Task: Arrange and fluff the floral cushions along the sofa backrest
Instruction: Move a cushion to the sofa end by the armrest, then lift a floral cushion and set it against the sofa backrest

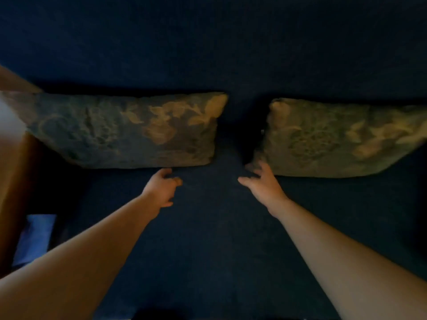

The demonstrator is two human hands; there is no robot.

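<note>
Two floral cushions lean against the dark blue sofa backrest [208,54]. The left cushion [120,130] sits level; the right cushion [342,139] tilts a little, and a gap separates the two. My left hand [161,188] hovers just below the left cushion's lower right edge, fingers loosely curled and holding nothing. My right hand [261,183] has its fingers spread, and the fingertips touch the right cushion's lower left corner. Both bare forearms reach in from the bottom of the view.
The dark blue sofa seat [208,227] stretches under my arms. An orange-brown wooden armrest or side panel [13,181] stands at the left edge, with something blue [34,239] beside it. The scene is dim.
</note>
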